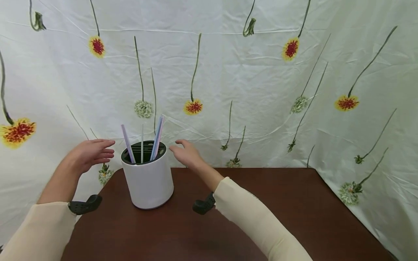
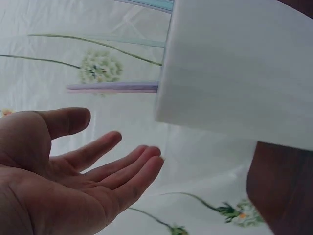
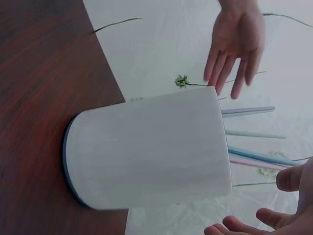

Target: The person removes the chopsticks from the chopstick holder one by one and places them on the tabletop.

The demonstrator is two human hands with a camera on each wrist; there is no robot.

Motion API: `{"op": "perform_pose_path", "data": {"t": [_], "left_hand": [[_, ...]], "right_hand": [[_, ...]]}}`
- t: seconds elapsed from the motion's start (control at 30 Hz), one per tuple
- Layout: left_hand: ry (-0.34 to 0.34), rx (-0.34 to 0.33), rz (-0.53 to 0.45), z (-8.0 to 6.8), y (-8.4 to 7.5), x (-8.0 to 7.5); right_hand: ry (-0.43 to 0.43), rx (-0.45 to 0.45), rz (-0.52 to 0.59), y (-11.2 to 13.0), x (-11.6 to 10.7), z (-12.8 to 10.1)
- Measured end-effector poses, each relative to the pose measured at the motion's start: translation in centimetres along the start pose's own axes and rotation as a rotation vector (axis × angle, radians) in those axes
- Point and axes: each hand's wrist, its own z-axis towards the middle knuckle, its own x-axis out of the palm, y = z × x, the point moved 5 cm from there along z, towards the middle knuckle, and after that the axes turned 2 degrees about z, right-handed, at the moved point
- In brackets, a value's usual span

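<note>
Standing between the loosely spread left hand point(image 1: 90, 154) and right hand point(image 1: 187, 154), apart from both: white container point(image 1: 149, 186).

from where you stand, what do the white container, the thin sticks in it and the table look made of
White container: probably plastic, smooth and satin, with even colour and soft shading; painted metal is possible.
Thin sticks: likely plastic, given their straight, smooth pastel lengths, though paper can't be ruled out.
Table: wood or wood-look laminate, dark reddish brown; streaky grain shows in the right wrist view.
</note>
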Motion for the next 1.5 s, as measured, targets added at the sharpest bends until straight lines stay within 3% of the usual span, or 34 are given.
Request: {"op": "perform_pose_path", "data": {"t": [0.27,0.5,0.7,1.0,1.3,1.5], "left_hand": [[-0.004,-0.071,-0.171,2.3,1.7,2.0],[-0.009,-0.087,-0.281,4.1,2.8,3.6],[-0.02,-0.083,-0.286,4.7,3.6,3.6],[-0.01,-0.069,-0.307,4.7,4.1,3.5],[-0.007,-0.051,-0.2,4.0,3.8,3.4],[0.005,-0.019,-0.219,3.6,2.9,4.5]], "right_hand": [[-0.114,0.033,0.125,-0.7,1.9,1.4],[-0.119,0.069,0.195,-2.2,3.6,1.6],[-0.122,0.025,0.219,-2.6,4.7,1.6],[-0.112,0.033,0.201,-2.9,5.2,1.4],[-0.09,0.08,0.181,-3.5,4.4,1.2],[-0.073,0.072,0.142,-4.0,2.9,0.8]]}}
